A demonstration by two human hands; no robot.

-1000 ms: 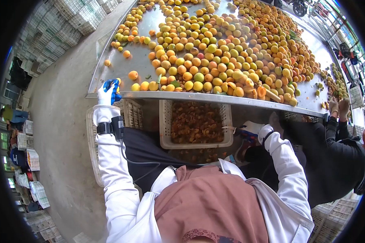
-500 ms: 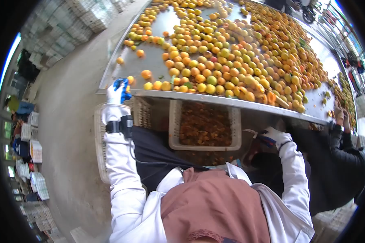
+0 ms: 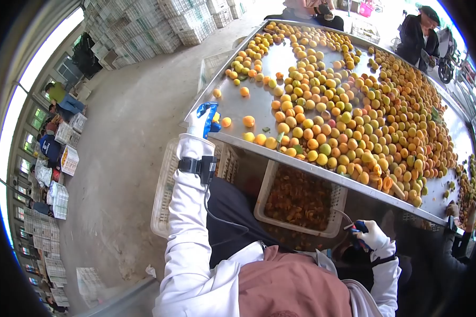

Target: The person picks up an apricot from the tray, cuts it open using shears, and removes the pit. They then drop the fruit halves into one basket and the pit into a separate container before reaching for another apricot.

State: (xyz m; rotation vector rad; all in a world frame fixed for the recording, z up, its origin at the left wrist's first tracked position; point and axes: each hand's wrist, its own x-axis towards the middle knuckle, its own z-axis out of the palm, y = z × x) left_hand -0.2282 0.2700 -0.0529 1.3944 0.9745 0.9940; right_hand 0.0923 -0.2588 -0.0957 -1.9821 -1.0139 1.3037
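My left hand [image 3: 202, 121], in a white glove with blue fingertips, is closed at the near left corner of the metal table [image 3: 231, 108]. A bit of a yellow-orange apricot [image 3: 216, 117] shows between its fingers; the rest is hidden. Loose apricots [image 3: 248, 121] lie close by on the metal. My right hand [image 3: 374, 235], also gloved, is low in front of the table, right of a white crate [image 3: 260, 207]. It is wrapped round the dark blue handle of a hand tool [image 3: 358, 230] with a thin, curved metal end.
Apricots [image 3: 349, 116] cover much of the table. The crate below holds orange-brown fruit pieces [image 3: 296, 203]. Another pale crate [image 3: 164, 195] stands beside my left leg. A co-worker's hand [image 3: 452, 210] is at the table's right end; another person [image 3: 418, 37] sits beyond. Crates [image 3: 137, 31] are stacked far left.
The view has turned, so the table and crates appear further right and lower. My left hand is still at the table corner. The tool in my right hand shows more plainly.
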